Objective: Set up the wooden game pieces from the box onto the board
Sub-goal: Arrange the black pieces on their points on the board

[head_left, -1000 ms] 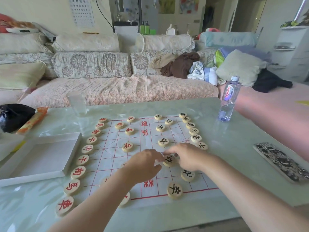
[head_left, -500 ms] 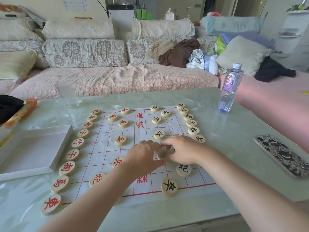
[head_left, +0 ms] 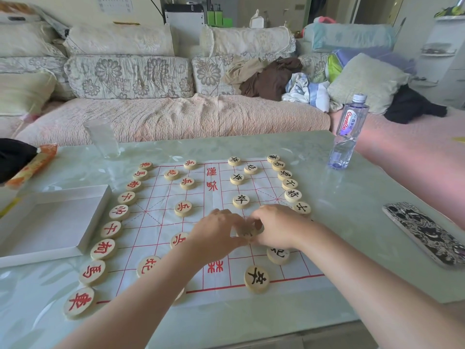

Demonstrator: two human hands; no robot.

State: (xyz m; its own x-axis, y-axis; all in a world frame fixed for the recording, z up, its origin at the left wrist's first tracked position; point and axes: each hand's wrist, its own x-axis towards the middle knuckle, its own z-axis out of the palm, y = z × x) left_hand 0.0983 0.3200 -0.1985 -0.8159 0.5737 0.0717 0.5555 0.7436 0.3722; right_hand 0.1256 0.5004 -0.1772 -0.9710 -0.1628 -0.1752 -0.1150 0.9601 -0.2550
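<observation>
A white paper board [head_left: 161, 217] with red grid lines lies on the glass table. Round wooden pieces with red characters line its left side, one of them at the near corner [head_left: 78, 302]. Black-lettered pieces line the right side, one of them near the front [head_left: 256, 278]. My left hand [head_left: 216, 231] and my right hand [head_left: 278, 226] meet over the board's middle right. The fingers of both pinch one wooden piece [head_left: 247, 232] that sits on the board, mostly covered. The shallow white box [head_left: 50, 222] lies left of the board, with nothing in it.
A clear plastic cup [head_left: 102, 138] stands behind the board at the left. A water bottle [head_left: 348, 133] stands at the back right. A patterned phone [head_left: 425, 233] lies at the right edge. A black bag [head_left: 15, 157] and an orange packet [head_left: 32, 165] sit at the far left.
Both hands stay together on the same piece; their fingers have closed further over it, hiding its character. The view has tilted down slightly.
</observation>
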